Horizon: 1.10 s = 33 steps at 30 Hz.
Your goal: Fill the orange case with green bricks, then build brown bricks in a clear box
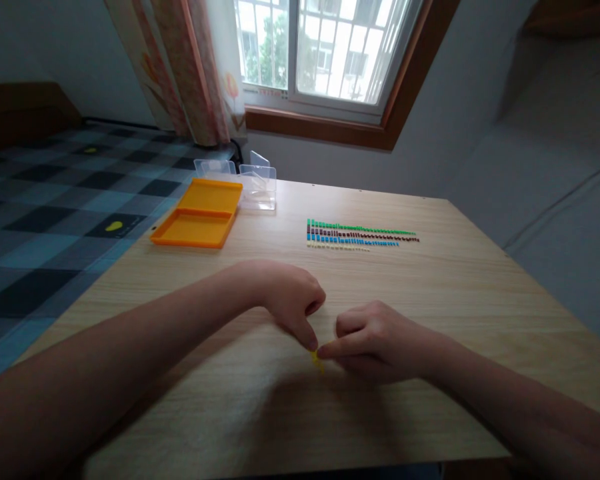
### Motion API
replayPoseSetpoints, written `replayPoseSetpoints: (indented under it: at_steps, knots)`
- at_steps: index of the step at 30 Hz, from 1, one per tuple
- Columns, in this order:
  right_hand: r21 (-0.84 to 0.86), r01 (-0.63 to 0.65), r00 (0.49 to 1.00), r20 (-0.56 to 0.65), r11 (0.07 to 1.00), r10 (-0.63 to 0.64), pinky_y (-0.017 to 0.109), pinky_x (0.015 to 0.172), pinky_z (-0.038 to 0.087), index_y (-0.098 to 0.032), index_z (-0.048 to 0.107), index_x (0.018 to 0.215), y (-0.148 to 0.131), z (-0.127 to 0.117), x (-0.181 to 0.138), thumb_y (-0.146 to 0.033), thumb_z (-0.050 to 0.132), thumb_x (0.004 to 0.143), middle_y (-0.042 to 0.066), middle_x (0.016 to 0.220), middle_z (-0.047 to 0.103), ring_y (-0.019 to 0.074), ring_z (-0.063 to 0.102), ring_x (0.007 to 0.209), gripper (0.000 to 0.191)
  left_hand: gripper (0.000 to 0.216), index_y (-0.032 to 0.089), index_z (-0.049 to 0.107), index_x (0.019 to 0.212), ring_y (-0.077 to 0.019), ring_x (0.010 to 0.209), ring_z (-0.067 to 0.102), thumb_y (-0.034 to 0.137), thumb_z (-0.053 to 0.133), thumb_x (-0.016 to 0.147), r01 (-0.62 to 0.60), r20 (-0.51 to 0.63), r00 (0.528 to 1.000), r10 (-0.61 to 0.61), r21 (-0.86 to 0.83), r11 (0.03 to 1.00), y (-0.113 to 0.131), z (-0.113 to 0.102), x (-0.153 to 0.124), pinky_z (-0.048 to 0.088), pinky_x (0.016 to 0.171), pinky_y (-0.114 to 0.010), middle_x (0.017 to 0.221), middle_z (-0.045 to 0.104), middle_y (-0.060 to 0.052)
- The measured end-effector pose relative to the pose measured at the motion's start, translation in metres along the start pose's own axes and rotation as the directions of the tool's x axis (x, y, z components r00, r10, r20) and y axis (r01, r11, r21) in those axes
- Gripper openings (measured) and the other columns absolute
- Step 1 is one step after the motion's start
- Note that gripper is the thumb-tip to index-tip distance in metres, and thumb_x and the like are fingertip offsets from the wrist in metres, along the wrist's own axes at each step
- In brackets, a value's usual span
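A short line of small yellow pieces (318, 362) lies on the wooden table (220, 413) in front of me; their exact kind is too small to tell. My left hand (293, 297) reaches over from the left, fingers curled, with its thumb pointing down onto the far end of the yellow pieces. From the right, my right hand (380, 340) rests low by the table, index finger stretched to the same end and the other fingers folded. The two fingertips almost meet there. Anything tiny between the fingers is hidden.
Rows of tiny green (330, 224), brown (340, 234), blue (337, 240) and pale (330, 246) pieces lie farther back. An orange box (195, 230) stands open at the back left, beside clear plastic containers (258, 187). A checked bed (55, 220) adjoins the table's left edge.
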State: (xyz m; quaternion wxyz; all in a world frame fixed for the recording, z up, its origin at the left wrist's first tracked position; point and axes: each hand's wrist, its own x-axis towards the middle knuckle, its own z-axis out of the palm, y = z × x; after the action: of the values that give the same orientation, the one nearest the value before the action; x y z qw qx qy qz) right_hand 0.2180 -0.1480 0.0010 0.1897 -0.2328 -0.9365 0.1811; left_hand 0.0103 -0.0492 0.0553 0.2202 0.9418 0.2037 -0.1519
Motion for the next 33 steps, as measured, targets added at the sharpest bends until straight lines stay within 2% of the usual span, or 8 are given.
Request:
replayPoseSetpoints:
  at_steps: [4, 10, 18, 21, 25, 28, 31, 33]
  knots:
    - [-0.026, 0.011, 1.0, 0.021, 1.0, -0.011, 0.027, 0.059, 0.034, -0.025, 0.073, 0.121, 0.0, 0.0, 0.0, -0.022, 0.051, 0.099, -0.001, 0.075, 0.058, 0.0121, 0.05, 0.063, 0.031, 0.045, 0.02, 0.065, 0.063, -0.0159, 0.058, 0.05, 0.06, 0.084, 0.063, 0.023, -0.006, 1.0, -0.023, 0.037, 0.999, 0.006, 0.001, -0.003, 0.037, 0.059, -0.029, 0.065, 0.063, -0.002]
    - [-0.022, 0.023, 0.999, 0.047, 0.999, -0.022, 0.028, 0.059, 0.033, -0.025, 0.074, 0.117, 0.0, 0.001, 0.001, -0.022, 0.052, 0.098, 0.0, 0.075, 0.059, 0.0129, 0.051, 0.064, 0.03, 0.048, 0.017, 0.072, 0.076, -0.0211, 0.07, 0.058, 0.064, 0.081, 0.067, 0.046, 0.043, 0.998, -0.052, 0.145, 0.988, 0.014, 0.0, -0.004, 0.041, 0.065, -0.031, 0.082, 0.071, -0.01]
    - [-0.009, -0.033, 0.999, -0.029, 0.999, 0.033, 0.026, 0.057, 0.036, -0.021, 0.075, 0.112, 0.004, 0.001, -0.002, -0.018, 0.05, 0.097, 0.001, 0.078, 0.064, 0.011, 0.053, 0.061, 0.029, 0.046, 0.018, 0.073, 0.082, -0.022, 0.072, 0.059, 0.062, 0.079, 0.071, 0.027, 0.106, 0.993, -0.046, 0.173, 0.985, 0.012, -0.005, -0.004, 0.042, 0.065, -0.031, 0.086, 0.072, -0.01]
    - [0.006, -0.101, 0.994, -0.041, 0.995, 0.101, 0.026, 0.06, 0.039, -0.019, 0.074, 0.116, 0.008, 0.002, -0.002, -0.019, 0.049, 0.1, 0.003, 0.08, 0.066, 0.0117, 0.057, 0.064, 0.03, 0.048, 0.018, 0.072, 0.078, -0.0226, 0.073, 0.06, 0.065, 0.077, 0.071, 0.034, 0.053, 0.998, -0.042, 0.148, 0.988, 0.013, -0.002, -0.004, 0.043, 0.065, -0.031, 0.084, 0.071, -0.009]
    - [0.085, -0.131, 0.985, -0.098, 0.988, 0.139, 0.024, 0.061, 0.042, -0.018, 0.074, 0.118, 0.013, 0.0, -0.004, -0.02, 0.049, 0.102, 0.003, 0.079, 0.065, 0.0117, 0.057, 0.065, 0.029, 0.041, 0.019, 0.069, 0.069, -0.0214, 0.071, 0.06, 0.058, 0.079, 0.068, 0.062, -0.024, 0.998, -0.06, 0.093, 0.994, 0.014, 0.001, -0.005, 0.045, 0.067, -0.031, 0.079, 0.068, -0.007]
    - [0.147, -0.106, 0.982, -0.139, 0.983, 0.127, 0.023, 0.056, 0.04, -0.017, 0.076, 0.106, 0.014, -0.002, -0.006, -0.016, 0.052, 0.096, 0.002, 0.074, 0.061, 0.0107, 0.054, 0.06, 0.026, 0.035, 0.019, 0.068, 0.069, -0.0208, 0.07, 0.06, 0.052, 0.079, 0.068, 0.084, -0.015, 0.996, -0.083, 0.09, 0.992, 0.014, 0.0, -0.005, 0.045, 0.066, -0.03, 0.078, 0.068, -0.007]
    - [0.207, -0.076, 0.989, -0.108, 0.975, 0.1, 0.023, 0.053, 0.037, -0.017, 0.077, 0.094, 0.009, -0.003, -0.007, -0.012, 0.055, 0.088, 0.0, 0.068, 0.058, 0.0092, 0.05, 0.054, 0.023, 0.031, 0.019, 0.07, 0.074, -0.0223, 0.073, 0.061, 0.049, 0.076, 0.071, 0.077, 0.027, 0.996, -0.081, 0.132, 0.988, 0.016, -0.002, -0.006, 0.044, 0.066, -0.031, 0.083, 0.07, -0.008]
    - [0.227, -0.043, 0.995, -0.077, 0.973, 0.062, 0.023, 0.053, 0.036, -0.017, 0.077, 0.093, 0.002, -0.002, -0.007, -0.012, 0.056, 0.085, -0.001, 0.068, 0.058, 0.0086, 0.048, 0.052, 0.023, 0.033, 0.018, 0.07, 0.077, -0.0243, 0.077, 0.063, 0.051, 0.075, 0.072, 0.07, 0.035, 0.996, -0.076, 0.158, 0.985, 0.019, -0.002, -0.007, 0.045, 0.067, -0.032, 0.086, 0.071, -0.01]
